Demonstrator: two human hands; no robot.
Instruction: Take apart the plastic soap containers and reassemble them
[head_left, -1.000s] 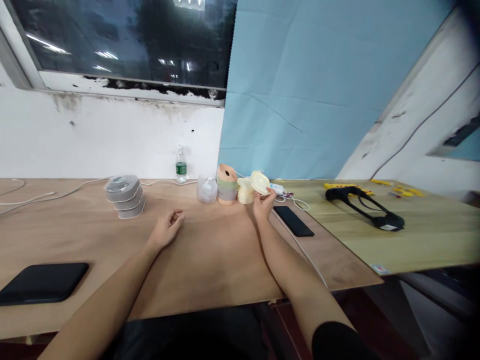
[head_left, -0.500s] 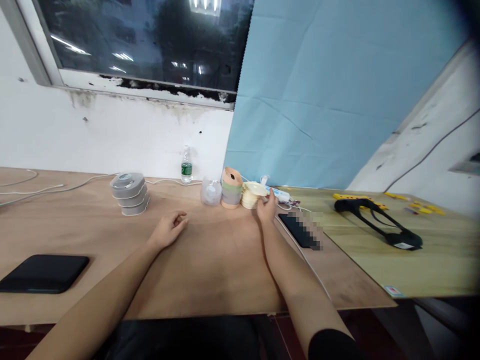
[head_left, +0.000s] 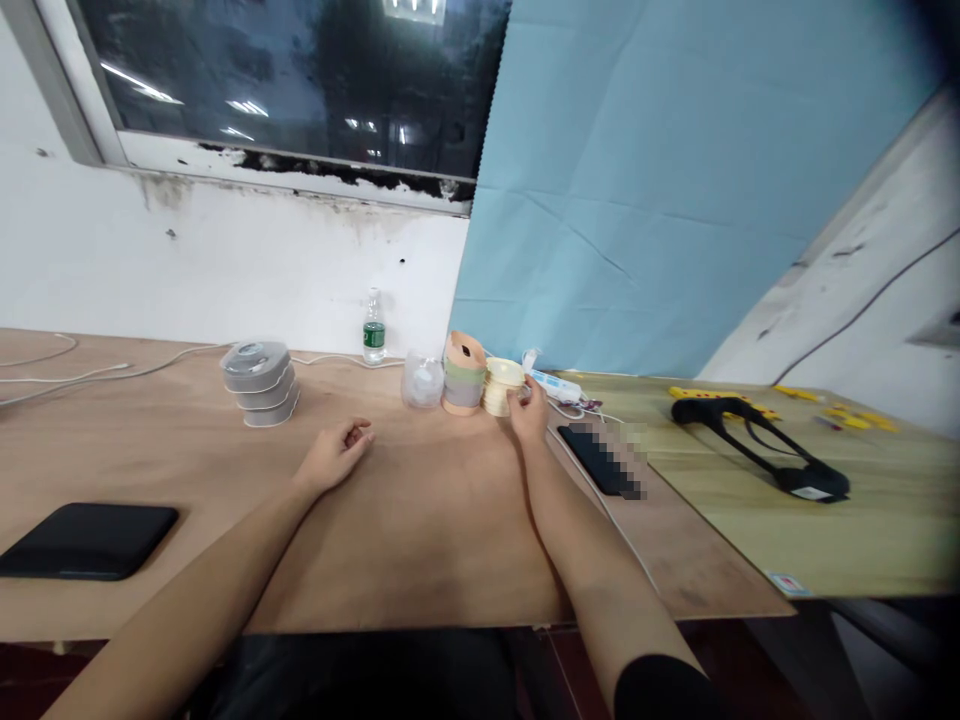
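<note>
My left hand (head_left: pixel 334 455) rests on the table on its side, with loosely curled fingers. A gap shows between thumb and fingers, and nothing is in it. My right hand (head_left: pixel 529 410) is at the right side of a stack of pale yellow, bowl-like pieces (head_left: pixel 498 390). Its thumb and fingers close on the edge of a pale yellow piece; the fingers partly hide the grip. Left of that stack stands a taller orange, green and grey stack (head_left: pixel 464 375). Beside it is a clear plastic container (head_left: pixel 423 382).
Grey stacked containers (head_left: pixel 262 385) stand at the left, and a water bottle (head_left: pixel 373 330) by the wall. A black flat case (head_left: pixel 90 541) lies front left. To the right are a dark phone-like slab (head_left: pixel 592 458), a power strip (head_left: pixel 559 386) and a black strap-like frame (head_left: pixel 761 450).
My right hand has shifted slightly left, and its fingers have curled in. The pale piece that jutted right from the stack's top no longer juts out. My left hand stays put.
</note>
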